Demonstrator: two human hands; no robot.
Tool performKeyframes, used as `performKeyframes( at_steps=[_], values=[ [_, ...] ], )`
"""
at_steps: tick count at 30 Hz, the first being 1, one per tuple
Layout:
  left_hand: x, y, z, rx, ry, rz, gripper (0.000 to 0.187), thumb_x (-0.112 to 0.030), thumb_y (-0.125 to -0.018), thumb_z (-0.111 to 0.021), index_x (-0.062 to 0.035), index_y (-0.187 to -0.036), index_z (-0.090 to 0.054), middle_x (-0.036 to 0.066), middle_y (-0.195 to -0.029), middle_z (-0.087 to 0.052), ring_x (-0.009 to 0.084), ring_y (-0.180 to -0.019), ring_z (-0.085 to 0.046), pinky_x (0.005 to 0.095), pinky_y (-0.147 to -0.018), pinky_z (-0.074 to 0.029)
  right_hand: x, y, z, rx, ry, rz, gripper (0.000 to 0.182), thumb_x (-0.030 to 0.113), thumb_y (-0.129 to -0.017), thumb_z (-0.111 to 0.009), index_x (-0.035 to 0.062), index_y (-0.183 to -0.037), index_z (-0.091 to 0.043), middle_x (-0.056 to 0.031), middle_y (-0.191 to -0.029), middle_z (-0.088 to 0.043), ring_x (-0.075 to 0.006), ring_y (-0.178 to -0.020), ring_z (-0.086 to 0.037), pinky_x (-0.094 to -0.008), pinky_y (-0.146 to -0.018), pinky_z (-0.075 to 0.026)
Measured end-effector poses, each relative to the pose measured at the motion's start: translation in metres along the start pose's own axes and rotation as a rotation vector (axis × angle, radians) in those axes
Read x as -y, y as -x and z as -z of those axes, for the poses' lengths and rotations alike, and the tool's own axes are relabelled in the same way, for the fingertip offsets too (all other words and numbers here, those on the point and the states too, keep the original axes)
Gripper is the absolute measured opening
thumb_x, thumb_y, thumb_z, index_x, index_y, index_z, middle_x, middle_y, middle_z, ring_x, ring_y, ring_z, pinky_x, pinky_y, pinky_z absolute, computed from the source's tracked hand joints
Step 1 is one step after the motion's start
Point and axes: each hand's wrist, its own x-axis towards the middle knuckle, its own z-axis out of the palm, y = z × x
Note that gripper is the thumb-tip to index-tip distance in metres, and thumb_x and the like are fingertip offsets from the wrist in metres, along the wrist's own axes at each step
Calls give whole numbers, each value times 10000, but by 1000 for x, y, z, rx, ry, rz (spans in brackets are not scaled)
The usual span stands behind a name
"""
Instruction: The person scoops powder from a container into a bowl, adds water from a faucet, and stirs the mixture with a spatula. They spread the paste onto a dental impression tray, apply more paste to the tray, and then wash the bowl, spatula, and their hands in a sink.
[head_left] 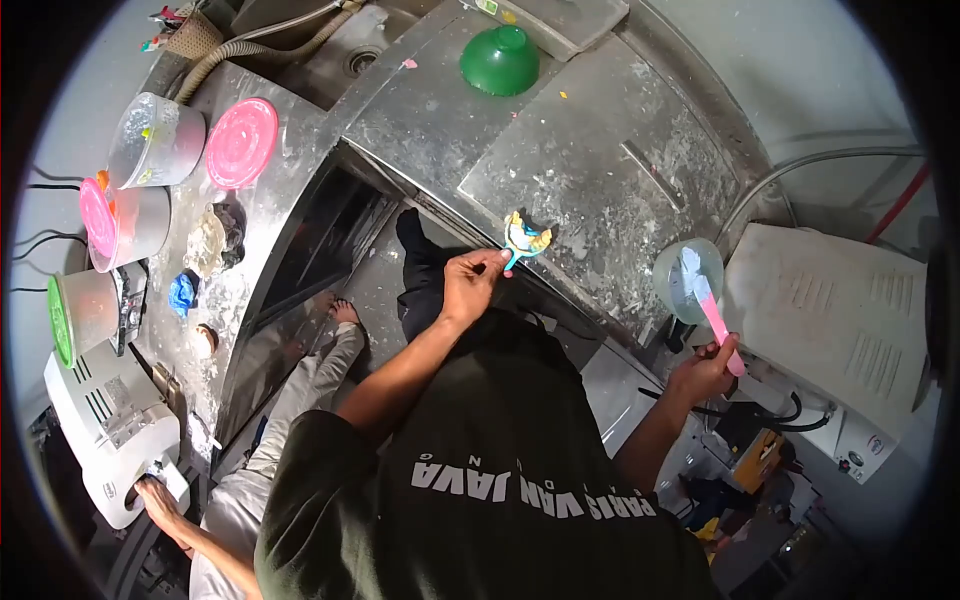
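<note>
My left hand (pixel 472 288) pinches the blue handle of a small tray (pixel 524 238) over the metal counter's front edge. Yellow and whitish material sits in the tray's curved part. On the right, my right hand (pixel 703 374) is closed on the pink handle of a spatula (pixel 714 318). White material coats the spatula's blade, which is at a translucent bowl (pixel 664 272) beside the beige machine. Whether the blade touches the bowl is unclear.
A green bowl (pixel 500 62) stands on the metal counter (pixel 590 130). Left are tubs (pixel 157 140), a pink lid (pixel 242 143), blue material (pixel 182 293) and a sink (pixel 335 50). At right is a beige machine (pixel 820 300). A co-worker's hand (pixel 163 508) reaches into a white machine (pixel 110 440).
</note>
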Motion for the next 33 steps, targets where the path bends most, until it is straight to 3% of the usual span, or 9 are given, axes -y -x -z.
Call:
performKeyframes(
  at_steps=[5,11,15,20,26,29,33],
  values=[
    [-11,0,1,-21,-46,5,179,-122,-931,-691,28,-844,-734,-20,-680,-629,32,-622,-454,220,-569,-379,-2,-4,1,-28,-9,8,247,202,-935,-677,34,-774,-596,13,-637,-517,-64,-536,-447,-222,-492,-303],
    [4,-3,0,-88,-18,-122,214,-141,-938,-681,43,-837,-723,-5,-684,-644,40,-640,-504,223,-580,-400,0,-2,-3,-44,15,-23,249,197,-936,-673,21,-777,-595,9,-628,-505,-75,-527,-440,-226,-491,-302],
    [-9,-2,7,-31,-137,-2,246,-157,-945,-673,48,-815,-713,-5,-687,-650,39,-651,-522,222,-595,-418,-8,-9,3,-4,8,0,244,194,-941,-665,17,-787,-596,5,-633,-505,-73,-523,-430,-228,-485,-299],
    [-6,-3,5,-72,-65,-48,208,-131,-941,-672,50,-851,-721,9,-727,-674,49,-664,-547,223,-615,-436,-4,-6,-3,10,-14,-36,216,165,-941,-657,15,-797,-598,0,-646,-513,-71,-536,-441,-232,-484,-314],
    [10,-10,10,-61,-71,-144,152,-99,-945,-661,29,-920,-740,59,-812,-718,89,-707,-619,246,-678,-491,-29,-21,9,-41,86,-9,129,120,-926,-669,-5,-955,-684,6,-728,-592,-57,-617,-506,-221,-532,-371],
    [19,-17,16,-45,-73,-164,156,-109,-947,-667,28,-902,-728,32,-802,-692,83,-693,-609,229,-651,-470,-27,-26,13,187,158,97,136,122,-920,-695,-1,-977,-704,28,-748,-608,-54,-648,-514,-211,-570,-394],
    [9,-15,19,-30,-127,-127,176,-128,-947,-676,24,-871,-722,22,-746,-672,61,-674,-571,224,-622,-425,-28,-25,4,339,363,436,148,73,-872,-745,-34,-960,-692,-34,-838,-666,-87,-697,-578,-222,-638,-459]
  ],
)
